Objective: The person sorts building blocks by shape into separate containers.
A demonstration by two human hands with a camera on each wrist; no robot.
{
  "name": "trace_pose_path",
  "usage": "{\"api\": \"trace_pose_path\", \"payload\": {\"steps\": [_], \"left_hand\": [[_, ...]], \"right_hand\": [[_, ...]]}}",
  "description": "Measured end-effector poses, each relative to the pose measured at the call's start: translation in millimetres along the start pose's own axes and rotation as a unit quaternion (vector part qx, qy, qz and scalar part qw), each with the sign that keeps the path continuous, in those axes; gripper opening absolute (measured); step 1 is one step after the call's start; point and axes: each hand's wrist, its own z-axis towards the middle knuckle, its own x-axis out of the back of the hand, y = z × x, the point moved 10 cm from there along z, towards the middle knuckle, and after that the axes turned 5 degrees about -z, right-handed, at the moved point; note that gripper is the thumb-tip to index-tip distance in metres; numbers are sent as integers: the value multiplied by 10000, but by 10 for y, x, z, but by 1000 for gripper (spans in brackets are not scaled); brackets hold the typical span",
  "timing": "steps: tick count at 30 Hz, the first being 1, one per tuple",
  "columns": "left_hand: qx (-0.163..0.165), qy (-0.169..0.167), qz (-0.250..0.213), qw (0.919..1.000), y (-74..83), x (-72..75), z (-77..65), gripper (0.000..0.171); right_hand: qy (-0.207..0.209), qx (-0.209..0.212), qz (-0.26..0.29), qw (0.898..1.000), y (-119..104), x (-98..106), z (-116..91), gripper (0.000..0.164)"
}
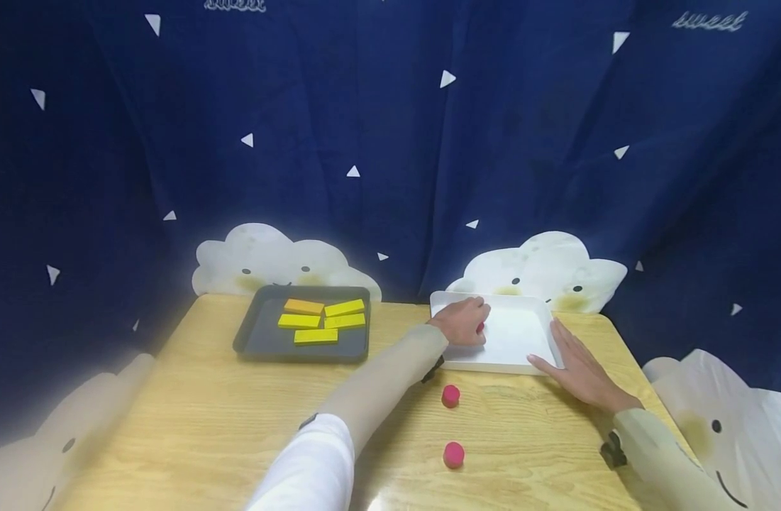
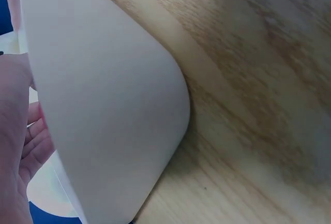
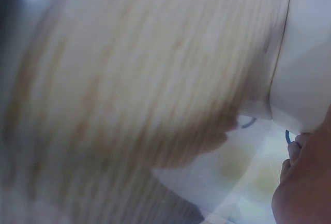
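My left hand reaches into the left part of the white tray, its fingers curled round a small red cylinder that is mostly covered by them. In the left wrist view, the fingers show behind the tray's pale outer wall. Along the tray's right side lies my right hand, fingers straight by the right wall and thumb spread to the near corner. Two more red cylinders, one nearer the tray and one closer to me, stand on the table in front of it.
To the left, a dark grey tray holds several yellow blocks and one orange block. The wooden table ends at the back against a blue curtain with white clouds and triangles.
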Motion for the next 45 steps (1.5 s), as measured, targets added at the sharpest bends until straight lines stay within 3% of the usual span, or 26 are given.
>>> {"api": "trace_pose_path", "payload": {"steps": [7,22,28,37,45], "left_hand": [[25,-32,18,10000,14,44,0,14],[-266,168,-80,9995,121,193,-89,13],[-284,186,-77,9994,153,244,-211,11],[-464,524,-199,9974,213,392,-444,20],[-435,823,-465,9946,249,656,-676,29]], "right_hand": [[31,-31,-15,10000,-13,20,9,113],[-16,-18,-26,10000,-9,-7,11,112],[-53,-70,-23,10000,5,-27,3,113],[-38,-39,23,10000,-27,10,-3,113],[-19,-4,5,10000,-23,1,-8,113]]}}
